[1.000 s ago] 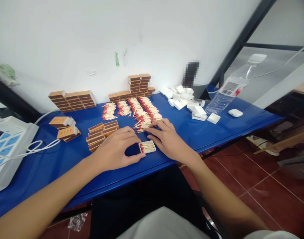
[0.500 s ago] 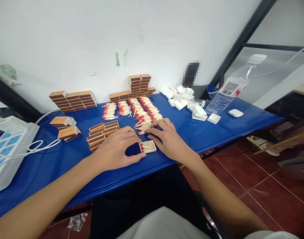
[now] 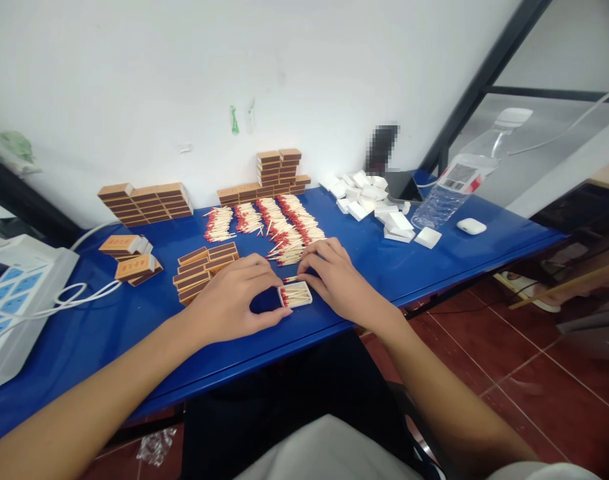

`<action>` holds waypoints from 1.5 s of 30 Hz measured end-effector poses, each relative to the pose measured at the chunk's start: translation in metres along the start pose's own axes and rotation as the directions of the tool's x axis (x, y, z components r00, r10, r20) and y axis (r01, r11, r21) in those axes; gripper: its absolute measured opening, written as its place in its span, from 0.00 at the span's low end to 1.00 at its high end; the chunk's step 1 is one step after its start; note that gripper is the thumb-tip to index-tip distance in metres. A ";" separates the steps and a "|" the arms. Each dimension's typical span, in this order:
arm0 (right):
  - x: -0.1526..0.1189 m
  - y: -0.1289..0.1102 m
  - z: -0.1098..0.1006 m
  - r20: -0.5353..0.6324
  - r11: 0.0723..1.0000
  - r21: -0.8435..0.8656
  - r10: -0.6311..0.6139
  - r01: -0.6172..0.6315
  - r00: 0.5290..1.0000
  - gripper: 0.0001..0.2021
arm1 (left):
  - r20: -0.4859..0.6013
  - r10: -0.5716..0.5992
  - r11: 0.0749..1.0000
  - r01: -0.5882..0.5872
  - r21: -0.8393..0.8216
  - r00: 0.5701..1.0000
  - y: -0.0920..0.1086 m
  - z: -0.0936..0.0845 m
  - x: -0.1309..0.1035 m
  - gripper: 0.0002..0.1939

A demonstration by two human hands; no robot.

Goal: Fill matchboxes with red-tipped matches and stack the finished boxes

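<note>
Holding a small white tray (image 3: 299,305) steady in the head view, our left hand (image 3: 244,297) has its thumb at the near corner and its forefinger at the far one, the two set well apart and closed on the tray's left end. The tray lies flat on the blue table (image 3: 379,270), close to the front edge, between our hands. It is a shallow, open rectangle with thin, pale walls. The matches inside (image 3: 295,294) lie lengthwise, roughly parallel, their red heads gathered toward the left and their bare cream sticks pointing right.

Our right hand (image 3: 332,277) sits just beyond the tray's right side, thumb and forefinger together, clamped on some pinched matches (image 3: 288,279); we cannot tell how many. Their heads point left too, just past the tray's far wall.

Farther back, we see four rows of matches (image 3: 278,227), uneven in length, red heads mostly to the left and sticks fanned and overlapping. Beside our left hand lie brown-sided boxes (image 3: 204,270) with orange edges. More boxes stand in a left stack (image 3: 152,203) and a middle stack (image 3: 274,177) by the wall. To our right are a heap of white trays (image 3: 367,193), a clear bottle (image 3: 454,183) and a rounded white case (image 3: 471,227).
</note>
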State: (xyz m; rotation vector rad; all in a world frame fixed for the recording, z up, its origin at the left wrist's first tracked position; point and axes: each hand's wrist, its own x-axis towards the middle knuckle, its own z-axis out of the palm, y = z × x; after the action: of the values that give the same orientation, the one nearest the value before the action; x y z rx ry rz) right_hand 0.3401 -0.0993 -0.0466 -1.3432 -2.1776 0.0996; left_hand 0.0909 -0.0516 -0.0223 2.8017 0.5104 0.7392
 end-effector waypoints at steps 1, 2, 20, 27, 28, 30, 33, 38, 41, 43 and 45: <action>0.000 0.000 -0.001 0.001 1.000 -0.005 0.003 -0.003 1.000 0.05 | 0.006 -0.004 1.000 0.004 0.003 1.000 0.000 0.000 0.000 0.11; 0.000 0.001 -0.002 -0.003 1.000 -0.013 0.008 -0.008 1.000 0.05 | 0.009 -0.007 1.000 0.007 0.006 1.000 0.000 -0.001 0.000 0.11; -0.009 -0.024 -0.020 0.070 0.996 -0.016 -0.088 0.089 0.994 0.05 | -0.027 -0.039 0.998 0.041 0.057 0.999 -0.001 0.000 -0.001 0.12; -0.010 -0.020 -0.026 0.083 0.995 0.049 -0.094 0.090 0.992 0.06 | -0.005 -0.038 0.999 0.038 0.038 0.999 0.000 -0.001 0.000 0.12; -0.010 -0.020 -0.026 0.087 0.993 0.058 -0.103 0.098 0.991 0.06 | 0.000 -0.038 0.999 0.038 0.036 0.999 0.000 -0.002 0.000 0.12; -0.011 -0.020 -0.026 0.085 0.992 0.066 -0.111 0.105 0.990 0.06 | 0.016 -0.038 0.999 0.037 0.027 0.999 0.000 -0.002 0.001 0.12; -0.011 -0.021 -0.025 0.064 0.992 0.067 -0.110 0.106 0.992 0.07 | 0.032 -0.035 0.999 0.035 0.010 0.999 0.000 -0.002 0.001 0.12; -0.010 -0.023 -0.018 0.035 0.988 0.071 -0.138 0.135 0.990 0.07 | 0.027 -0.030 1.000 0.030 0.004 0.999 0.001 -0.001 0.001 0.11; -0.009 -0.023 -0.016 0.008 0.993 0.018 -0.116 0.115 0.993 0.06 | 0.031 -0.033 0.999 0.033 0.006 0.999 0.000 -0.001 0.001 0.11; -0.009 -0.024 -0.018 0.015 0.995 0.003 -0.098 0.098 0.995 0.06 | 0.034 -0.033 0.999 0.033 0.008 0.999 0.000 -0.001 0.000 0.11; -0.009 -0.025 -0.020 0.030 0.996 0.009 -0.088 0.087 0.996 0.07 | 0.035 -0.033 0.999 0.033 0.009 0.999 -0.001 0.000 -0.001 0.12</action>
State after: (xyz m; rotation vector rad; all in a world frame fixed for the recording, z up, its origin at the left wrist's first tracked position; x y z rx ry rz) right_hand 0.3332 -0.1236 -0.0248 -1.2475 -2.2555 0.0952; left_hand 0.0900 -0.0513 -0.0225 2.8012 0.5530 0.6810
